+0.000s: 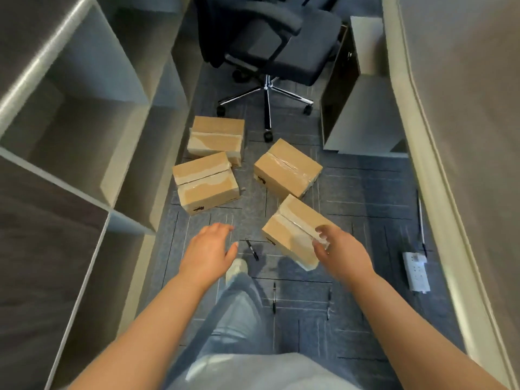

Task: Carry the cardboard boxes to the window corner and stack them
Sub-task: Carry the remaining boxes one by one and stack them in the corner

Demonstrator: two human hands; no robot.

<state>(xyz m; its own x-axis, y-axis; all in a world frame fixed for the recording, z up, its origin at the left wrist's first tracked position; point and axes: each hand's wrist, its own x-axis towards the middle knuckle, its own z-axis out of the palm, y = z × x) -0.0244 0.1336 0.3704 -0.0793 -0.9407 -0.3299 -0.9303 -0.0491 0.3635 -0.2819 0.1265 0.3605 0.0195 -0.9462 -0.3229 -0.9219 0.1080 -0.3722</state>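
The open shelving [84,136] fills the left of the frame. Two cardboard boxes lie close by its foot at centre-left, the far box [216,136] and the near-left box [205,181]. They meet at a corner, and both are taped shut and flat on the carpet [365,192].

Below them my left grip [209,249] hangs released, with fingers spread and nothing in it. I judge I have it wide so it can take the free side of a box. A pen [251,249] lies on the carpet just right of it, in my walking line, so I would mind my step.

Right of centre the middle box [287,167] sits alone, turned askew. Just below it is the nearest box [292,229]. My right grip [343,251] is grasping its near right end, fingers over the taped top and thumb on the end face. I doubt a hold at one end will carry it level, so the other grip is needed. I cannot tell whether this box is off the floor.

No stack is begun, and the window corner is out of view. A power strip [416,271] lies at lower right.
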